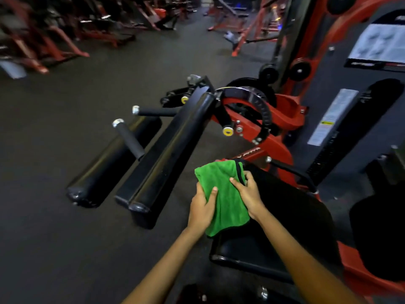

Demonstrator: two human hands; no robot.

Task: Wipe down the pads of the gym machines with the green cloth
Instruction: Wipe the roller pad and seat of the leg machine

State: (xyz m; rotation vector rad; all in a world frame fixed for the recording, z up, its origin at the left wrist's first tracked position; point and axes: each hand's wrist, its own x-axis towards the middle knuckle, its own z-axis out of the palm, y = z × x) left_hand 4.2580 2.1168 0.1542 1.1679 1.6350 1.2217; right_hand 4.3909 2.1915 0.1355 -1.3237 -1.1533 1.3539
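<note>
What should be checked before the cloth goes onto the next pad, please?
1. Cloth in hand: ok. The left hand and right hand both hold the green cloth.
2. Cloth folded ready for wiping: not ok, it hangs bunched between the hands.
3. Cloth in contact with a pad: cannot tell. It is over the front of the seat pad, but contact is hidden.
4. Long roller pads free of obstacles: ok, nothing lies on them.
5. Pads already clean: cannot tell, the surfaces are dark and glossy.
</note>
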